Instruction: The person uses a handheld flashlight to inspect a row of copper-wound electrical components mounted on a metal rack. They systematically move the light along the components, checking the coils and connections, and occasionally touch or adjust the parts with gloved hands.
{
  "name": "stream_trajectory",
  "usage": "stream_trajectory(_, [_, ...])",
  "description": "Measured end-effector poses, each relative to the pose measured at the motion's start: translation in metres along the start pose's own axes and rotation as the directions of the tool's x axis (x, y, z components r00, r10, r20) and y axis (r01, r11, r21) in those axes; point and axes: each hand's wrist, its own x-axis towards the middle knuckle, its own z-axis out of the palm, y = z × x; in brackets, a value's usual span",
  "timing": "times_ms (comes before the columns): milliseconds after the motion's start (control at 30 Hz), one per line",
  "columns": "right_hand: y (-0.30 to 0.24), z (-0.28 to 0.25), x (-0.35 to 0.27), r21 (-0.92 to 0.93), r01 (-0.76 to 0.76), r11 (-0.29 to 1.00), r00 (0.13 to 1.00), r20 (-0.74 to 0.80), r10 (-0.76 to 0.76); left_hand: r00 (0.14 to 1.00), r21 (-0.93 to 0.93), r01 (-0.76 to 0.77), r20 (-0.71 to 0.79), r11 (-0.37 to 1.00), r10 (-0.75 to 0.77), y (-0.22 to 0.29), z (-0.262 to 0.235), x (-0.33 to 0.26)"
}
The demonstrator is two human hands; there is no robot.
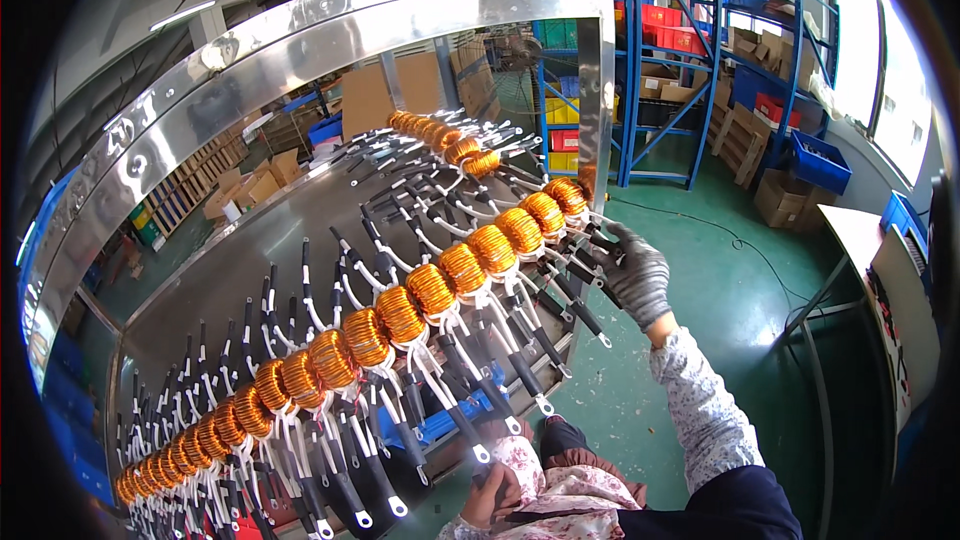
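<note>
A long row of copper-wound ring coils (432, 288) lies slantwise over the metal table (235, 280). White leads with black sleeves and ring lugs (482, 453) stick out on both sides, several over the near edge. My right hand (638, 275), in a grey striped glove, is at the far right end of the row. Its fingers bend round black-sleeved leads (588, 262) beside the end coil (566, 196). My left hand (492, 496), ungloved, is low by my lap, just below a hanging lug. Its fingers are curled, and what they hold, if anything, is hidden.
Behind the main row lies a second, shorter coil row (440, 136). A shiny metal frame (350, 2) arches over the table, its post (594, 90) near my right hand. Blue shelving (628, 70) holds bins at the back right. A cable (735, 240) crosses the green floor.
</note>
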Motion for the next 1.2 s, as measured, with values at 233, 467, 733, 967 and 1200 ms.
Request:
stream_trajectory(233, [0.018, 0.008, -0.006, 0.168, 0.1, 0.981, 0.986, -0.152, -0.074, 0.993, -0.02, -0.039, -0.116, 0.999, 0.036, -0.003, 0.01, 0.002])
stream_trajectory(467, [0.011, 0.005, -0.012, 0.103, 0.12, 0.987, 0.992, -0.057, -0.115, 0.994, -0.098, -0.085, -0.077, 0.992, 0.077, 0.003, 0.01, 0.005])
stream_trajectory(733, [-0.022, -0.019, -0.075, 0.051, 0.171, 0.984, 0.971, -0.176, -0.159, 0.988, -0.044, -0.151, 0.0, 0.988, 0.151, 0.024, 0.034, 0.01])
stream_trajectory(967, [-0.063, -0.026, -0.195, 0.597, -0.178, 0.782, 0.901, 0.418, -0.114, 0.983, 0.011, -0.039, 0.18, 0.999, 0.036, 0.028, 0.04, 0.02])
stream_trajectory(1200, [-0.053, -0.029, -0.204, 0.638, -0.458, 0.619, 0.762, 0.64, -0.096, 0.994, 0.148, 0.0, 0.111, 0.989, -0.017, 0.035, 0.065, 0.016])
